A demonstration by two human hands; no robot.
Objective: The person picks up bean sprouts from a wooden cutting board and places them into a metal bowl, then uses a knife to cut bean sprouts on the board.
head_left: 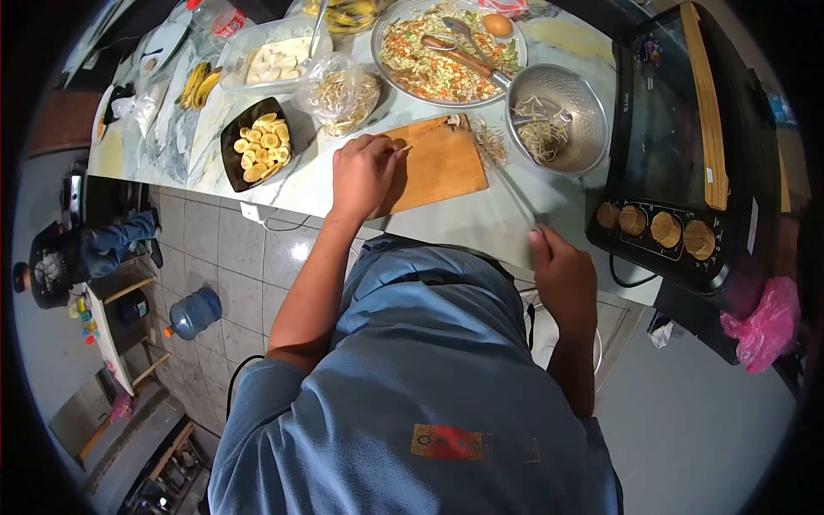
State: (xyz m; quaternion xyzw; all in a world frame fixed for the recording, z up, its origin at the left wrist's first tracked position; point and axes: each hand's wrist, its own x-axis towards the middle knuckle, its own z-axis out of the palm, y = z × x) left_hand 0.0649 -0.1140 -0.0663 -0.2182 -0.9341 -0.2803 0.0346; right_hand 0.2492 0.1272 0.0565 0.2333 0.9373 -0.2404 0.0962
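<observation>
My left hand (365, 172) is over the left end of a wooden cutting board (442, 163) and pinches a thin bean sprout (402, 149) between its fingertips. My right hand (562, 275) is closed in a fist at the near edge of the marble counter (498, 219). A thin, blurred knife blade (517, 196) reaches from it toward the board. A small heap of sprouts (491, 142) lies by the board's right end. A metal colander (562, 120) with more sprouts stands just beyond.
A black bowl of banana slices (260, 144), a plastic bag of sprouts (343, 90) and a metal tray of shredded vegetables (446, 53) stand behind the board. A black countertop oven (687, 154) is on the right, with a pink bag (766, 326) below it. A water jug (193, 313) lies on the floor.
</observation>
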